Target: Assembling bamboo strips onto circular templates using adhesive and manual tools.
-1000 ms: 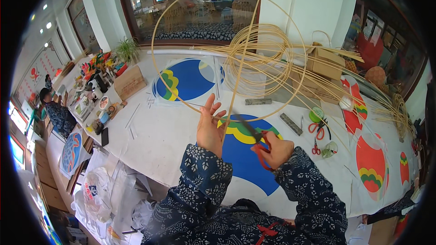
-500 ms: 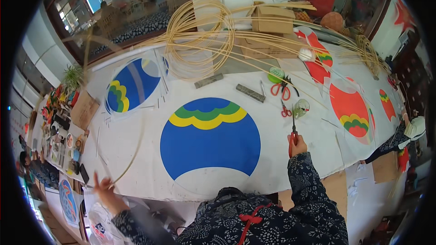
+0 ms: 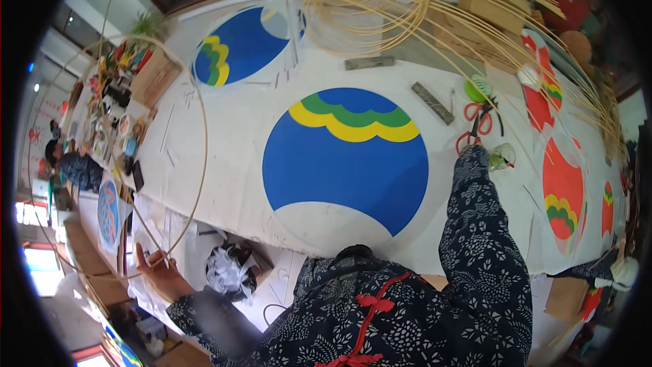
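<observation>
At the lower left, my left hand (image 3: 163, 277) is closed on a long thin bamboo strip (image 3: 205, 163), which curves up in wide loops beyond the table's left edge. My right arm reaches forward, and my right hand (image 3: 476, 143) is among the red-handled scissors (image 3: 480, 119) on the table. Its fingers are mostly hidden, so whether it holds anything cannot be made out. Between my arms lies a large round blue piece (image 3: 346, 170) with scalloped green and yellow bands. A clear glass jar (image 3: 501, 156) stands beside my right hand.
A bamboo coil (image 3: 367, 7) and cardboard boxes (image 3: 492, 0) occupy the back. Two grey bars (image 3: 432, 102) and a green round container (image 3: 478, 87) lie nearer. Red pieces (image 3: 564, 180) are at right, another blue piece (image 3: 248, 47) at back left. Another person (image 3: 78, 168) is far left.
My right hand, which held red-handled pliers upright, has moved forward to the scissors. My left hand is lower, with the strip looping wider. The view has shifted left and down.
</observation>
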Demonstrator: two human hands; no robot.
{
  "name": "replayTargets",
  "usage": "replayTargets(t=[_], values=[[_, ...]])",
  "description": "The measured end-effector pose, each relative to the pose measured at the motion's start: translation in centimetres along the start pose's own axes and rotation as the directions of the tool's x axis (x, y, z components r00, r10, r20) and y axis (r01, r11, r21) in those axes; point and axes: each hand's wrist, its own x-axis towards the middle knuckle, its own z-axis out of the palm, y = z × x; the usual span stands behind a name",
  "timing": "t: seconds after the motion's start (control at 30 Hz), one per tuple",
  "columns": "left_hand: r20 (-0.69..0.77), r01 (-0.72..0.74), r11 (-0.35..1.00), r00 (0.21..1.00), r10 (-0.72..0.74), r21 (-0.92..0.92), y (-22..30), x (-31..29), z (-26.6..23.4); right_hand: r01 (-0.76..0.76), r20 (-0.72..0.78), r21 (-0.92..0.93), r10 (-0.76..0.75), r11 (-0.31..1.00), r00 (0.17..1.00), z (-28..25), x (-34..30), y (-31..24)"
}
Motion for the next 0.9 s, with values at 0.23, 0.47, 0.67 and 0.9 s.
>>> replayTargets(t=[0.23, 0.47, 0.67, 0.9], values=[[0.084, 0.0, 1.0, 0.996, 0.002, -0.025, -1.3, -2.2, 1.1, 0.616, -0.591, 0.524, -0.27, 0.587, 0.76, -9.9, -15.0, -10.8], [0.212, 0.112, 0.983, 0.974, -0.08, -0.147, -1.0, -3.5, 1.2, 0.734, -0.36, 0.609, -0.721, 0.299, 0.592, -11.5, -32.4, -23.4], [0.18, 0.119, 0.984, 0.979, -0.094, -0.133, -0.7, -4.6, -2.0, 0.532, -0.042, 0.672, -0.69, 0.516, 0.723, -13.2, -33.7, -28.9], [0.156, 0.111, 0.981, 0.984, -0.086, -0.156, -0.5, -5.5, -4.3, 0.512, 0.038, 0.526, -0.62, 0.679, 0.784, -11.5, -33.6, -31.1]])
